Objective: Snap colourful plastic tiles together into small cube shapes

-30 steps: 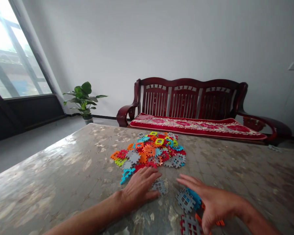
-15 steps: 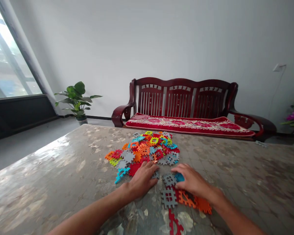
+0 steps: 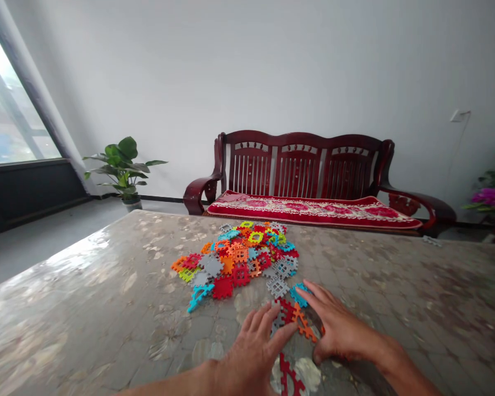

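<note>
My left hand point(image 3: 258, 341) reaches over a grey window tile point(image 3: 277, 319), its fingers stretched out and the thumb apart; the hand partly covers that tile. My right hand point(image 3: 340, 324) is spread, with its fingertips at a blue toothed tile point(image 3: 300, 295) and its thumb low near the table. Between the hands lie a red tile point(image 3: 287, 311) and an orange triangular-looking piece point(image 3: 303, 324). A curved red piece point(image 3: 289, 377) rests closer to me, beside the left wrist. Another grey window tile point(image 3: 278, 286) lies just beyond my fingers.
A heap of colourful interlocking tiles point(image 3: 239, 253) covers the table's middle. The table point(image 3: 107, 308) has a glossy patterned cover. Behind it stands a dark red wooden bench point(image 3: 297, 165) with a red floral cushion. A potted plant point(image 3: 126, 165) is at the left, purple flowers point(image 3: 493, 195) at the right.
My left hand has left the heap's near edge and come toward me, onto the grey tile. My right hand has shifted right and nearer, its fingers spreading, uncovering the blue tile.
</note>
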The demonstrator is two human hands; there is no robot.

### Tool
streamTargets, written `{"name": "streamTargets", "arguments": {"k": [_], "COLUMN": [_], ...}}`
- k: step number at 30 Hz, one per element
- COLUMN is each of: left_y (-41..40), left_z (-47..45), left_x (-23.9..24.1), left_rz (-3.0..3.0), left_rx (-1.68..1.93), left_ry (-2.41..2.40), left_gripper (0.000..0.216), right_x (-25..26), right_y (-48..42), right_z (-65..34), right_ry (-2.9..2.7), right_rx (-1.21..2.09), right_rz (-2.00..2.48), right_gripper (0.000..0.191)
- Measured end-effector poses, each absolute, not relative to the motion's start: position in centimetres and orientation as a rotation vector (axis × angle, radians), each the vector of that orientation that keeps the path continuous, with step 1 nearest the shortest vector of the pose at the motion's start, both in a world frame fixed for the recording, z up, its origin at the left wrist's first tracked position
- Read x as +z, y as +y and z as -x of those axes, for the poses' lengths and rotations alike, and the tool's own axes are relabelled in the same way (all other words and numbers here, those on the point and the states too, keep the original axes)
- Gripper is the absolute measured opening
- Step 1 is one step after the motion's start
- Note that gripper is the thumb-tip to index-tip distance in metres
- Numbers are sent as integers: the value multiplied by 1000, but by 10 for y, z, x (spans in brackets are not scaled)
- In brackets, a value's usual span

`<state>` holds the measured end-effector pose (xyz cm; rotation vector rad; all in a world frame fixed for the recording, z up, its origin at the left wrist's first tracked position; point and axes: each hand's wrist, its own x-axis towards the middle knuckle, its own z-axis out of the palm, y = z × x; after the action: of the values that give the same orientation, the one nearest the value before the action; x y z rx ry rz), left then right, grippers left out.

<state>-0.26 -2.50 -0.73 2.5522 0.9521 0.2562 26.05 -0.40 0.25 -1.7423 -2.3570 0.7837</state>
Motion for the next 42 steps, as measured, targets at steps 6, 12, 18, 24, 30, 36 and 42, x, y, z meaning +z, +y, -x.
{"name": "streamTargets", "arguments": {"k": [6,12,18,24,30,36,42], "left_y": [-18,12,33,33,33,41,51], "left_z": [-3,7,-8,-27,-27,-23,-17], "left_x": [-4,15,16,15,6,13,18], "left_rz": [-2566,-2543,-2711,-3041,-3208,-3196,-3086], "left_rx": [169,199,149,-26,42,44,106], "left_ry": [1136,1294,1234,1185,1087,1144,1131], "left_gripper": [95,84,69,36,32,31,37], "right_x": [-4,4,16,29,24,8,14], "right_y": [13,16,22,26,34,42,36], "right_z": [-266,-265,-235,-228,-225,-217,-206], "right_ry": [-2149,-2154,-2348,-2289,-2221,-2106,-2127], "right_rx": [635,609,539,471,503,554,542], "right_rz": [1618,1660,1711,1887,1809,1588,1575], "right_gripper": [91,95,88,65,55,49,47]}}
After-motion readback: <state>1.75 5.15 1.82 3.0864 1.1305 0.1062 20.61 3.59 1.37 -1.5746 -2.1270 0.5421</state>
